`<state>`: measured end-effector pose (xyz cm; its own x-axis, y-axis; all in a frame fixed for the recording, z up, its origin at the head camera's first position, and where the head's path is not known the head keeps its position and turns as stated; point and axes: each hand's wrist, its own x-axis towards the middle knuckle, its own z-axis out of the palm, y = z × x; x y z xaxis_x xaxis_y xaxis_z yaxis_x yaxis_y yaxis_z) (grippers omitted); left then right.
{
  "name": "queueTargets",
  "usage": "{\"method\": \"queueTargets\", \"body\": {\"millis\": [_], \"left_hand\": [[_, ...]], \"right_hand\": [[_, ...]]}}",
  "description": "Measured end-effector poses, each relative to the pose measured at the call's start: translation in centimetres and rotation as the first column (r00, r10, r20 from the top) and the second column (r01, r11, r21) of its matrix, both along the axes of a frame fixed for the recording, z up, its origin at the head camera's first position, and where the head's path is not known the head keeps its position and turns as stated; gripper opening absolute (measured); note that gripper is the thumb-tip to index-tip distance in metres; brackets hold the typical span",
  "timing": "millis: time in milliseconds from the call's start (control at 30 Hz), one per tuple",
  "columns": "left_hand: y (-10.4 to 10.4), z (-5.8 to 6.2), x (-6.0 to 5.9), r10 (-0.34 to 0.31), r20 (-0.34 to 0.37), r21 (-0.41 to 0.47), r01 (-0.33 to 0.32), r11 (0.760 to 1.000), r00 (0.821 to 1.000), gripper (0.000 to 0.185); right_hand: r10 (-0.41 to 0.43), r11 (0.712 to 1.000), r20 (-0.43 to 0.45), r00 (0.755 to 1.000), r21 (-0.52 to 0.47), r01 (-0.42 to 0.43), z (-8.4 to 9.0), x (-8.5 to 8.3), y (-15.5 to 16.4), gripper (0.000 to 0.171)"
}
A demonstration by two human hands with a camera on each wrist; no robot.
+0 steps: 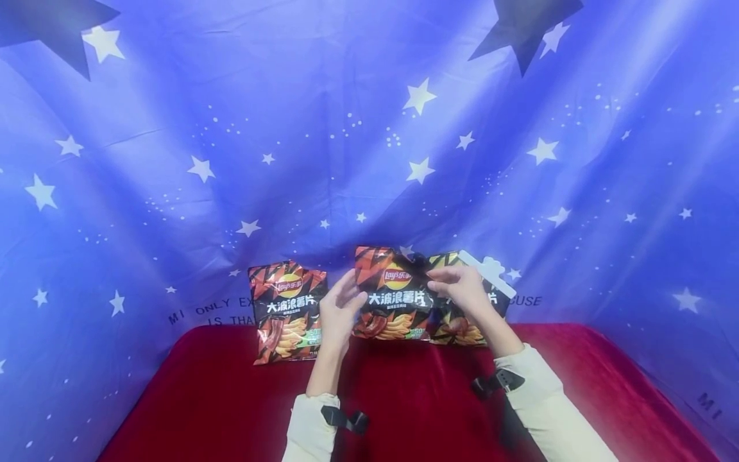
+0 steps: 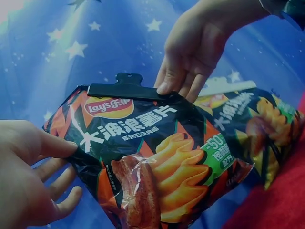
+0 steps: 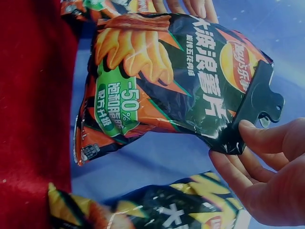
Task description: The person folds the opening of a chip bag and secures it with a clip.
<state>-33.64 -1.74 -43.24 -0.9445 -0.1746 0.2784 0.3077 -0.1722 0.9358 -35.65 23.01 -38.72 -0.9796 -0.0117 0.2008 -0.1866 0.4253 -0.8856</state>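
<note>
Nearest you, the red-covered bench (image 1: 404, 410) carries nothing under your forearms; the bags all stand along its far edge against the starry blue backdrop (image 1: 231, 160).

Your left hand (image 1: 340, 308) has its thumb and fingers (image 2: 52, 145) pinched on the 9 o'clock edge of the middle chip bag (image 1: 392, 295), which stands upright between the two others. That grip sits low and to one side, so if it loosens the bag may swing or tip toward 3 o'clock.

Your right hand (image 1: 462, 289) grips the black clip (image 2: 128, 89) on the bag's top seam, thumb on the near face and fingers (image 3: 248, 167) curled behind its 3 o'clock end. The clip looks only partly squared to the seam. The film is glossy, so I judge the clip could slide off sideways or bite just one layer and leave the mouth gaping. Pulling hard on that end might crease or tear the seam.

Just beside it at 3 o'clock stands the yellow-patterned bag (image 1: 462, 321), already wearing a white clip (image 1: 487, 273). Your right wrist hangs very near it, and a sweep could knock it flat.

At 9 o'clock, the third bag (image 1: 287, 311) stands apart, unclipped, and leans on the backdrop. A tug on the cloth could topple it.
</note>
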Motion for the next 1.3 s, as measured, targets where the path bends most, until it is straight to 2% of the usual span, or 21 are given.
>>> {"method": "queueTargets", "body": {"millis": [100,267,400,567,700,800,967,1167,1300], "left_hand": [[0.1,-0.9,-0.4,-0.013,0.001,-0.005,0.013,1.0,1.0,0.057],[0.5,-2.4,-0.8,0.028,0.038,-0.033,-0.027,0.999,0.999,0.059],[0.8,-3.0,-0.7,0.047,0.045,-0.047,-0.045,0.998,0.998,0.06],[1.4,-3.6,-1.0,0.053,0.046,-0.047,-0.051,0.998,0.998,0.06],[1.9,-4.2,-1.4,0.062,0.038,-0.046,-0.06,0.997,0.997,0.061],[2.3,-4.3,-1.8,0.073,0.041,-0.053,-0.07,0.996,0.996,0.061],[2.9,-4.2,-2.6,0.093,0.038,-0.089,-0.09,0.992,0.995,0.06],[3.3,-4.1,-3.5,0.103,0.052,-0.128,-0.096,0.987,0.993,0.061],[3.3,-4.3,-3.9,0.087,0.07,-0.134,-0.077,0.988,0.994,0.064]], "right_hand": [[-0.007,1.0,0.025,1.0,0.008,0.006,-0.6,-0.4,0.0,0.035],[-0.025,1.0,0.098,0.995,0.006,0.024,-2.1,-0.7,-0.1,0.036],[-0.035,0.999,0.136,0.99,-0.026,0.039,-3.2,-0.7,-0.1,0.036],[-0.069,0.997,0.131,0.989,-0.028,0.073,-4.0,-0.7,0.0,0.035],[-0.105,0.994,0.076,0.992,-0.008,0.106,-4.5,-0.7,-0.2,0.031],[-0.135,0.989,-0.022,0.991,0.058,0.136,-4.8,-0.8,-0.3,0.027],[-0.214,0.965,-0.152,0.965,0.118,0.233,-4.9,-0.9,-0.8,0.023],[-0.322,0.922,-0.202,0.925,0.154,0.354,-4.6,-0.6,-1.6,0.021],[-0.346,0.904,-0.218,0.913,0.185,0.387,-4.5,-0.5,-2.0,0.021]]}}
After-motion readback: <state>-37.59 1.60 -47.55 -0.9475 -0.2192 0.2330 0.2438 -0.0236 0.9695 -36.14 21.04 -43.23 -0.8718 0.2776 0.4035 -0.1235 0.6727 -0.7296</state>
